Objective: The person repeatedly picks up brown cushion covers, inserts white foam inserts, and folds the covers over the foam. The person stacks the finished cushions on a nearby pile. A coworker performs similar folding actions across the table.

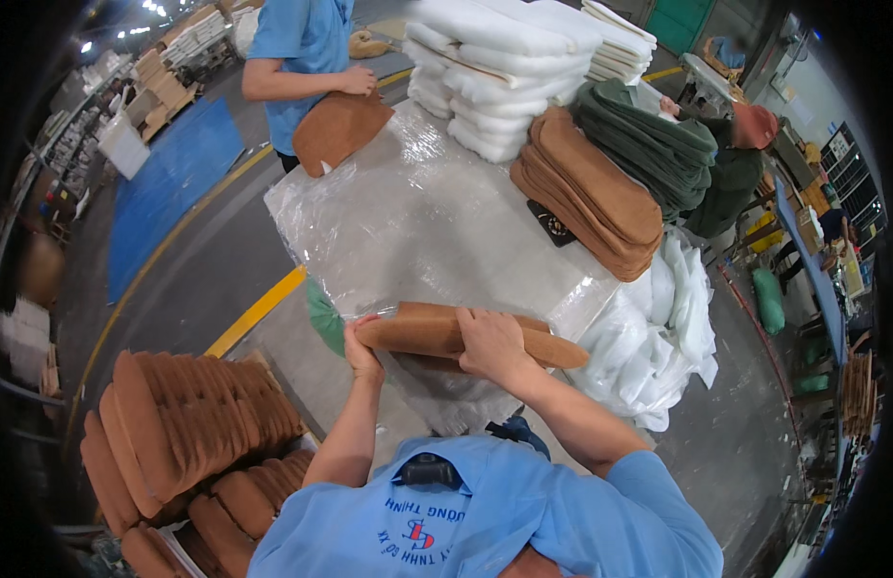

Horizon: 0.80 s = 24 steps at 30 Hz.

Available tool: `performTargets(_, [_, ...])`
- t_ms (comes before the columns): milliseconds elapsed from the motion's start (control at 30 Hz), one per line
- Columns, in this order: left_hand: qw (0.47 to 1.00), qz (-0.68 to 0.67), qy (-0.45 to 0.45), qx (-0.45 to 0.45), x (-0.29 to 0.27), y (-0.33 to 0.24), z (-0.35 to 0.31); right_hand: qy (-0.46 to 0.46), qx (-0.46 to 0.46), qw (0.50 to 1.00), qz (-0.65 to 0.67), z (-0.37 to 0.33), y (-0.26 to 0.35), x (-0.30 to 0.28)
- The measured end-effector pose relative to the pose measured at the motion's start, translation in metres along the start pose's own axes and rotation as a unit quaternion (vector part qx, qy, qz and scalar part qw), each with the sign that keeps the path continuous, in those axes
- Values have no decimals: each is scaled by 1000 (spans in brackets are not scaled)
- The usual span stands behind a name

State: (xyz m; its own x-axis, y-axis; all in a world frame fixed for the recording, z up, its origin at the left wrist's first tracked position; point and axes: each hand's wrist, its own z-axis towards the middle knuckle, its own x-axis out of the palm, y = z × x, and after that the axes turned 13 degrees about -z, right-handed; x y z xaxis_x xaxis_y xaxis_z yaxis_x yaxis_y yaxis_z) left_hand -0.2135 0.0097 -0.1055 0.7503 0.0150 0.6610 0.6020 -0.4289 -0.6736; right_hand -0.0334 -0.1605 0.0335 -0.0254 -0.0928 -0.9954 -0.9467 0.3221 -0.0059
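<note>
Close in front of me, at the table's near edge, a brown fabric cushion cover (417, 332) lies folded and edge-on between my hands. My left hand (362, 352) grips its left end, thumb along the edge. Around its middle, toward the right, my right hand (492, 344) is closed with the fingers over the top. The right end of the cover sticks out past my right wrist. Whether anything is inside the cover, I cannot tell. Below it, part of another brown layer shows. The table (417, 231) is wrapped in clear plastic film.
Brown covers (591, 193), green covers (649, 144) and white padding sheets (494, 67) are stacked at the far right. White padding (658, 337) hangs right of the table. Brown cushions (196, 414) fill the lower left. Across the table, a co-worker holds a brown piece (342, 130).
</note>
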Motion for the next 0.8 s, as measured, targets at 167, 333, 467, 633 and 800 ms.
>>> performTargets(167, [982, 122, -119, 84, 8, 6, -2, 3, 3, 1000, 23, 13, -6, -6])
performTargets(333, [993, 47, -104, -3, 30, 23, -51, -9, 26, 998, 64, 11, -22, -6])
performTargets(467, [991, 92, 34, -94, 52, 21, -99, -26, 97, 988, 120, 12, -57, -28])
performTargets(633, [966, 207, 83, -130, 79, 36, -92, -86, 154, 880, 440, 23, -115, -46])
performTargets(800, [971, 184, 108, -112, 141, 19, -28, -126, 136, 696, 694, 30, -114, -54])
